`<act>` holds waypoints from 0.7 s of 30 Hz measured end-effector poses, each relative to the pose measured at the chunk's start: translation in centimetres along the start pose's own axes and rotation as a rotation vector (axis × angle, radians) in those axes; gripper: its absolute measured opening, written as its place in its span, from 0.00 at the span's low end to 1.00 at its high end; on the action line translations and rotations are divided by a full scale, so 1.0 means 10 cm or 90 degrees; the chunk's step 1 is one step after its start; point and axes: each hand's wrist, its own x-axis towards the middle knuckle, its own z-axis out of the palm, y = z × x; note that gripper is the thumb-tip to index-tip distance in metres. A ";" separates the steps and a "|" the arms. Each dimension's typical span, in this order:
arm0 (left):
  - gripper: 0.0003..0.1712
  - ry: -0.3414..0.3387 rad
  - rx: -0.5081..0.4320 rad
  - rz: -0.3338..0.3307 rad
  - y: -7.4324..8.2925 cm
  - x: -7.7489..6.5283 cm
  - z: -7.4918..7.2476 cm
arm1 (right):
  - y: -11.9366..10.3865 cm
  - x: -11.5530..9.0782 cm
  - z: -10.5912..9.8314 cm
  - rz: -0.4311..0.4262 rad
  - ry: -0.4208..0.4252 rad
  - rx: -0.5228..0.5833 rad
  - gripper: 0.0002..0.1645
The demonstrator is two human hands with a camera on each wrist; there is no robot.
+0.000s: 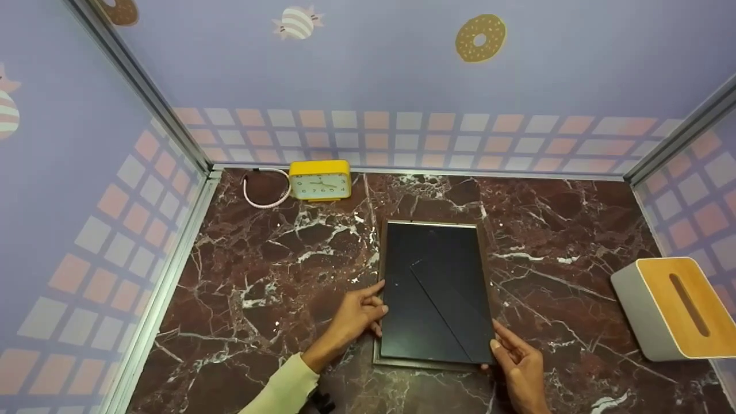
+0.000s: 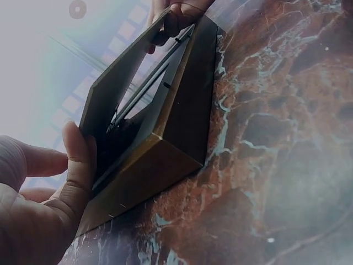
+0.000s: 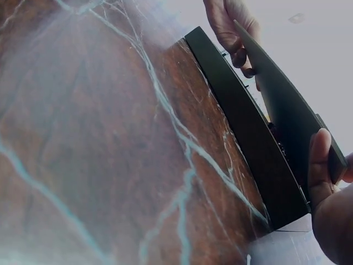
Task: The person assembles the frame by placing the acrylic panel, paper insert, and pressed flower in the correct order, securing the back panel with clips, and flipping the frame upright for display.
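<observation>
A picture frame [image 1: 397, 363] with a dark wooden rim lies on its face on the marble table. Its black backing board [image 1: 425, 322], with a diagonal stand flap on it, is raised at an angle over the frame, and a gap shows between them in the left wrist view. My left hand [image 1: 359, 310] pinches the board's left edge, thumb [image 2: 77, 165] along the side. At the lower right corner my right hand [image 1: 520, 359] grips the board between thumb and fingers. Small dark tabs [image 2: 167, 85] stick out along the frame's inner edge.
A yellow alarm clock [image 1: 320, 187] stands at the back left, beside a white and black loop [image 1: 247, 195]. To the right is a tissue box [image 1: 684, 310] with a wood-look top. Patterned walls [image 1: 379, 69] enclose the table's back and sides.
</observation>
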 end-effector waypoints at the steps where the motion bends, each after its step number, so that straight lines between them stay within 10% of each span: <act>1: 0.41 -0.002 0.000 -0.002 0.00 0.01 0.00 | 0.00 0.00 0.00 0.003 0.002 -0.007 0.26; 10: 0.40 -0.022 0.046 -0.012 0.02 0.07 -0.04 | -0.04 0.05 -0.02 0.037 -0.005 -0.022 0.27; 21: 0.34 0.004 0.336 0.050 0.04 0.07 -0.07 | -0.13 0.14 -0.07 -0.008 -0.030 -0.275 0.26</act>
